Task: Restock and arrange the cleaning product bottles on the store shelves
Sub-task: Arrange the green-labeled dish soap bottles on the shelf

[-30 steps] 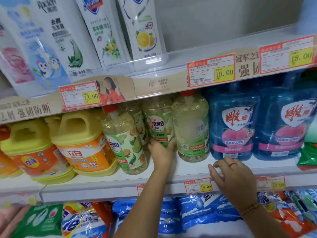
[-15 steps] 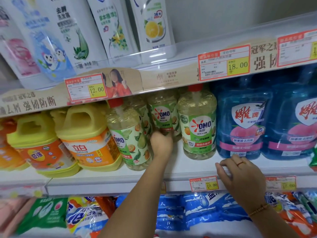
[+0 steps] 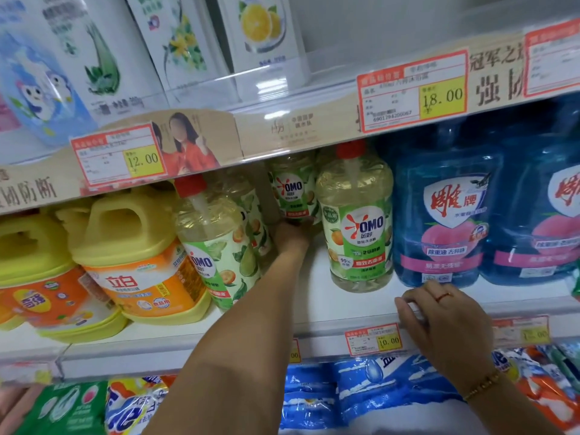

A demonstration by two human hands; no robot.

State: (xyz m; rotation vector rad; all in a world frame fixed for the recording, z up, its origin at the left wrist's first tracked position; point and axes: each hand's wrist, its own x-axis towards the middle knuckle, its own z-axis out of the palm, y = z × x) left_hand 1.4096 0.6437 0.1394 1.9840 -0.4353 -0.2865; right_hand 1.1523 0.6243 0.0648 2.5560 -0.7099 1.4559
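On the middle shelf [image 3: 317, 296]: 4 OMO bottles [image 3: 216, 246], 2 in front, 2 behind. Reaching with the left hand [image 3: 290, 238] through the gap between the front 2, touching the base of the rear OMO bottle [image 3: 293, 189]; fingers hidden, so cannot tell whether gripping it. Resting the right hand [image 3: 439, 318] on the shelf's front lip, fingers loosely bent, holding nothing. Left of the OMO group, 2 yellow jugs [image 3: 131, 255]; right of it, 2 blue jugs [image 3: 445, 215]. Above, 4 tall bottles [image 3: 263, 42]. Readable on 3 price tags [image 3: 411, 89]: 12.00, 18.00, 10.00.
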